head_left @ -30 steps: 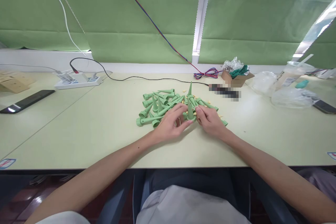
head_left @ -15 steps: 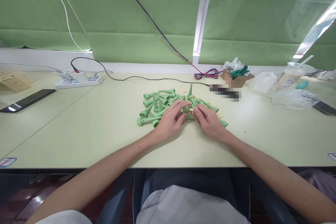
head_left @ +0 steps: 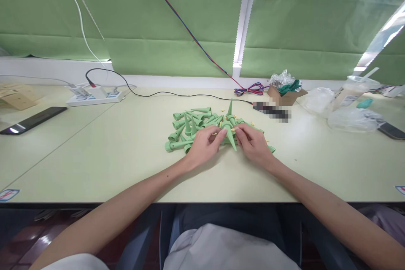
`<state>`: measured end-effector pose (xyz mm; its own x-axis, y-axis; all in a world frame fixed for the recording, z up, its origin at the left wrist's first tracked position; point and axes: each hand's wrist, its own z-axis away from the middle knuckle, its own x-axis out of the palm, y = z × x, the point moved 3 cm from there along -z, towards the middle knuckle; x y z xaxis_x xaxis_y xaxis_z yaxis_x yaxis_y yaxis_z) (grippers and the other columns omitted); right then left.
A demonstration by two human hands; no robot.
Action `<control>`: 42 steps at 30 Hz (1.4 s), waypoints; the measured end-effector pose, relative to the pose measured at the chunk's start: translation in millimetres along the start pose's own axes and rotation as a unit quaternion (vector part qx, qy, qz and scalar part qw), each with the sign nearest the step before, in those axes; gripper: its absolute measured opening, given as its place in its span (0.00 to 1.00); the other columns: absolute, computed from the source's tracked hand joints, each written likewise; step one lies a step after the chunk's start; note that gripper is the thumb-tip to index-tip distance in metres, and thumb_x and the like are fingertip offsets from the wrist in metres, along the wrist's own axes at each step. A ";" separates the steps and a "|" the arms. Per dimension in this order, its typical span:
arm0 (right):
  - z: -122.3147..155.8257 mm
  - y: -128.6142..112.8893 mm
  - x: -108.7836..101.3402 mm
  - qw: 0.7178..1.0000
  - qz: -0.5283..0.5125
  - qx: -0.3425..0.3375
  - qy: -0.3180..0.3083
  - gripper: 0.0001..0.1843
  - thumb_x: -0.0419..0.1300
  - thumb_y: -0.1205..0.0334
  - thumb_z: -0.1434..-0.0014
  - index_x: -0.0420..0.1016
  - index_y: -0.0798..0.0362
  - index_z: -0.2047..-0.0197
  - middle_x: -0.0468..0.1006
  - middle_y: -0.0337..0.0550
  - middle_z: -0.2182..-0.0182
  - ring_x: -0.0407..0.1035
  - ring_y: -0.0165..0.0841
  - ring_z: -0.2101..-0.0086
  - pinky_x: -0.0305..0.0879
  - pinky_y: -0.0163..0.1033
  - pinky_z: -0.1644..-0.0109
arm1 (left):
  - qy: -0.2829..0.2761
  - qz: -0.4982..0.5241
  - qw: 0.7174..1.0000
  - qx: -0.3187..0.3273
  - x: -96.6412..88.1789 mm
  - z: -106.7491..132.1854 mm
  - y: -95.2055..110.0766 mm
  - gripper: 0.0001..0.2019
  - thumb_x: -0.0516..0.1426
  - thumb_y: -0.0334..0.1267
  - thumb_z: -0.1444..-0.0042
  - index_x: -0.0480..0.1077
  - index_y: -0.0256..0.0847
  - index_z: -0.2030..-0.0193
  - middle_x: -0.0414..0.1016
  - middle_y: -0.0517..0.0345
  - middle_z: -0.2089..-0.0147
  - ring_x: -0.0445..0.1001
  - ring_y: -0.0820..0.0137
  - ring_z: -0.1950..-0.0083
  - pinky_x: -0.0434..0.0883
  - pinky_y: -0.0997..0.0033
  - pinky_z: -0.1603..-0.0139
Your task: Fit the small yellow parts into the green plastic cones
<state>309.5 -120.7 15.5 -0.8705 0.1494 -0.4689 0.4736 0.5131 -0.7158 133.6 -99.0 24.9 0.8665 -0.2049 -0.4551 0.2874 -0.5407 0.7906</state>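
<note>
My left hand (head_left: 205, 145) is closed on a green plastic watering spike (head_left: 230, 134), its tip slanting down toward me and slightly right. Close by on the right, my right hand (head_left: 252, 142) pinches a small yellow plastic valve (head_left: 233, 130) against the side of that spike. Whether the valve sits in the spike's hole cannot be made out. Behind and around both hands lies a pile of similar green spikes (head_left: 180, 145), some lying flat and a few standing point up. Small yellow pieces (head_left: 223, 110) are scattered among and behind them, partly hidden.
A white power strip (head_left: 95, 98) and a black flat device (head_left: 34, 120) are on the left. At the back right stand a small cardboard box (head_left: 286, 97), a plastic cup (head_left: 347, 93) and clear bags (head_left: 352, 119). A black cable (head_left: 177, 93) runs along the back.
The spike in my left hand has turned, so its tip now points down toward me in plain view. My left thumb has shifted on it; my right hand stays beside it.
</note>
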 end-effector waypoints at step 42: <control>2.3 0.8 2.0 1.000 -0.020 0.005 -0.013 0.23 0.44 0.49 0.26 0.55 0.48 0.72 0.59 0.35 0.80 0.55 0.31 0.78 0.53 0.40 0.72 | 0.043 -0.055 0.988 0.140 3.1 5.2 -2.5 0.11 0.60 0.37 0.37 0.66 0.41 0.50 0.71 0.53 0.54 0.69 0.79 0.73 0.69 0.77 0.74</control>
<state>308.4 -121.9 12.9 -0.8850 0.1062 -0.4534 0.4400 0.5090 -0.7398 133.4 -102.5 19.4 0.8711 -0.0698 -0.4862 0.2679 -0.7621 0.5894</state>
